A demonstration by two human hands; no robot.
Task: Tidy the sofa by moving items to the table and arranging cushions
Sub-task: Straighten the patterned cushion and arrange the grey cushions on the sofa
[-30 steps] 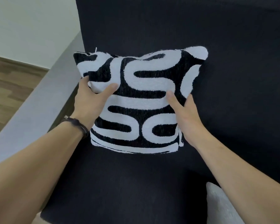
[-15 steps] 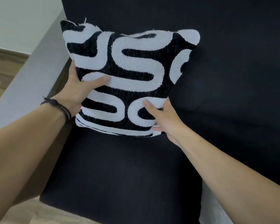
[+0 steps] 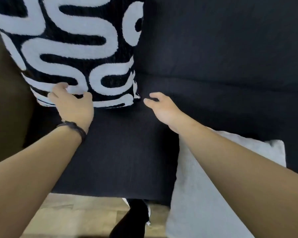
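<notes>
R hand [image 3: 163, 109] has come off the patterned cushion [image 3: 72, 48]: it was pressed on the lower right part a sec ago, now hangs loosely open, fingers curled, just beside the cushion's bottom right corner, holding nothing. L hand [image 3: 74, 103] is still on it, open-ish, fingertips on the bottom edge near the left corner, pressing not gripping. The cushion itself now stands upright in the sofa's [image 3: 213, 48] left rear corner, base on the seat, leaning on the backrest w/ the armrest [image 3: 5, 100] at its left; before it was held a bit fwd. So that cushion looks basically placed. A pale grey cushion [image 3: 205, 194] lies at the seat's front edge, under the R arm; prob next to arrange.
</notes>
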